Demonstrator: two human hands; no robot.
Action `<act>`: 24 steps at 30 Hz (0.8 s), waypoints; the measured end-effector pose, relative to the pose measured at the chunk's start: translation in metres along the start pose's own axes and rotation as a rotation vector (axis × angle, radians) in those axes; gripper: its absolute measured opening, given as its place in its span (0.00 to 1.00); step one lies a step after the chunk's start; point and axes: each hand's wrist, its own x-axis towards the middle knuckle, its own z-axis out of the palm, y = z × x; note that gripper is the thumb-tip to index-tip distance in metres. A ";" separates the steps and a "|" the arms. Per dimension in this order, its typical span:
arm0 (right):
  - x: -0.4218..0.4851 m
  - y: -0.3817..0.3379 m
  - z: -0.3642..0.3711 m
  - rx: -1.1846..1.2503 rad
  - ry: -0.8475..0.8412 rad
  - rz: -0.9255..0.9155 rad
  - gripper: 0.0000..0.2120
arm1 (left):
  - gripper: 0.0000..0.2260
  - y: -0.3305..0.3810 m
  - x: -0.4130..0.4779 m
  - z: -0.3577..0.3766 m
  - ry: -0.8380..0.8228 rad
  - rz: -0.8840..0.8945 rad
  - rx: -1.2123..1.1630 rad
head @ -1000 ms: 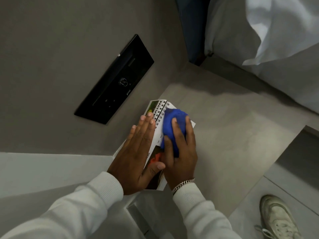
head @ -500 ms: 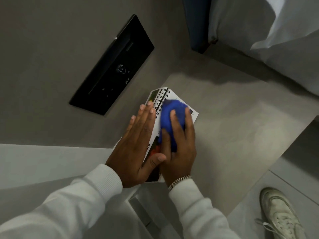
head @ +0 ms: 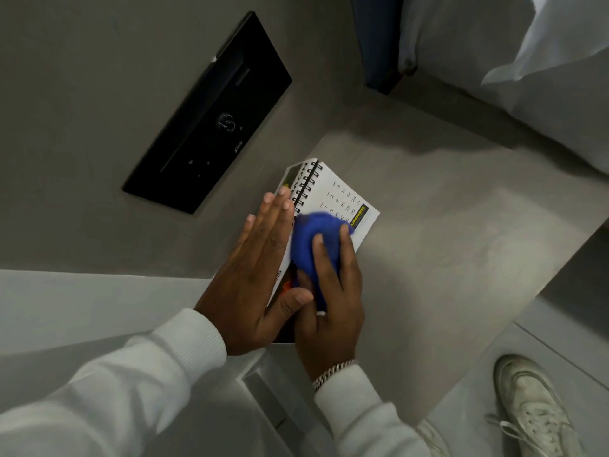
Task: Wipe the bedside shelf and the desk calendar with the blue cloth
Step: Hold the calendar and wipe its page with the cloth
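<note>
1. My left hand lies flat and spread on the left side of the desk calendar, fingers together and straight, thumb stretched out to the right toward my other hand.
2. My right hand is curled around the bunched blue cloth, fingers pressed over its top and right side, thumb along its left edge. The cloth looks slightly blurred.
3. The blue cloth sits on the calendar's white date page, just right of the black spiral binding, covering the lower part of that page.
4. The calendar stands tent-like on the grey bedside shelf, close to the wall. Its upper right corner is uncovered, showing rows of date numbers and a yellow and black label near the right edge.
5. A black wall panel with small white symbols is mounted on the wall above and left of the calendar, apart from it.
6. Both my arms wear white sleeves, and a chain bracelet circles my right wrist.
7. White bedding hangs at the upper right, beyond the shelf's far edge.
8. A white sneaker stands on the pale floor at the lower right, below the shelf's front edge.
</note>
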 end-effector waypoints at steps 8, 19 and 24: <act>0.032 0.007 0.007 -0.118 0.103 0.085 0.28 | 0.37 -0.001 0.000 0.002 0.026 -0.010 0.056; 0.028 -0.009 -0.091 -0.388 -0.621 0.120 0.23 | 0.38 0.002 -0.001 -0.001 0.012 -0.073 0.223; 0.072 -0.014 -0.157 -0.666 -0.694 -0.135 0.23 | 0.38 0.017 0.000 -0.015 -0.040 -0.133 0.384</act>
